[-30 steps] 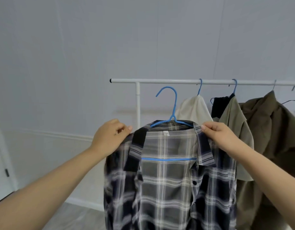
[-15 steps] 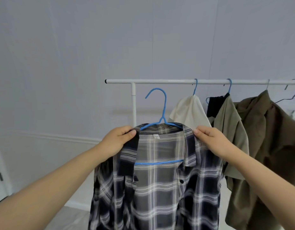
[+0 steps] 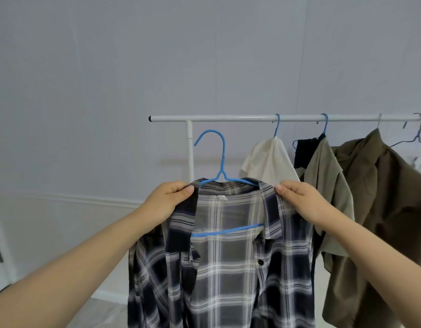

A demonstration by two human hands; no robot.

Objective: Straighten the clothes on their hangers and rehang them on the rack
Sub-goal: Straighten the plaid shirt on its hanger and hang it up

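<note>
In the head view, the left hand and right hand each pinch a shoulder of the plaid shirt, holding it square on its blue hanger just below the white rack, apparently to level it before hooking

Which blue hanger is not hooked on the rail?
The blue hanger carrying the plaid shirt, held up in both hands; the other blue hangers hook over the white rail.
</note>
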